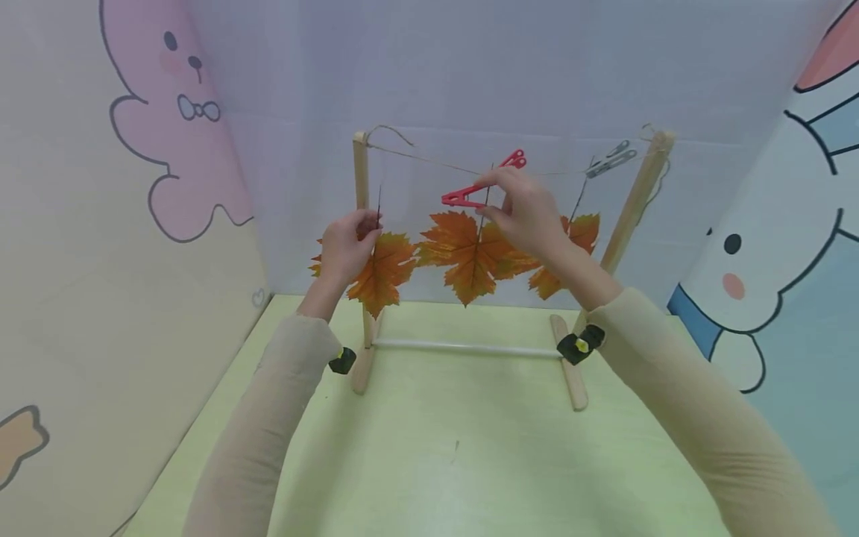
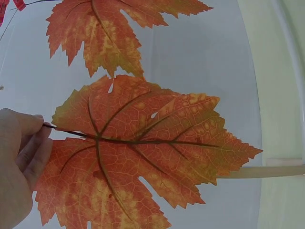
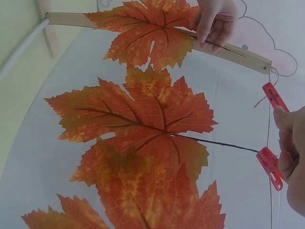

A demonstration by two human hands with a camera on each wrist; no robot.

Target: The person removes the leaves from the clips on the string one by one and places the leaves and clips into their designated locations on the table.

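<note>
My left hand [image 1: 349, 242] pinches the dark stem of an orange maple-like leaf [image 2: 138, 143] near the left post. The stem's upper end sticks up above the fingers, below the twine. My right hand [image 1: 526, 209] pinches a red clothespin [image 1: 461, 198], its nose pointing left toward that stem. Just behind the right fingers, a second red clothespin [image 3: 269, 168] clips the middle leaf [image 3: 147, 124] by its stem to the twine [image 1: 429, 159]. A grey clothespin [image 1: 609, 159] holds a third leaf [image 1: 584, 231], partly hidden by my right hand and wrist.
The twine runs between two wooden posts [image 1: 636, 201], tied at their tops with loose ends. Wooden feet [image 1: 569, 365] and a white crossbar [image 1: 463, 347] stand on the pale yellow-green table [image 1: 429, 447]. A whitish sheet hangs behind; cartoon-printed walls flank both sides.
</note>
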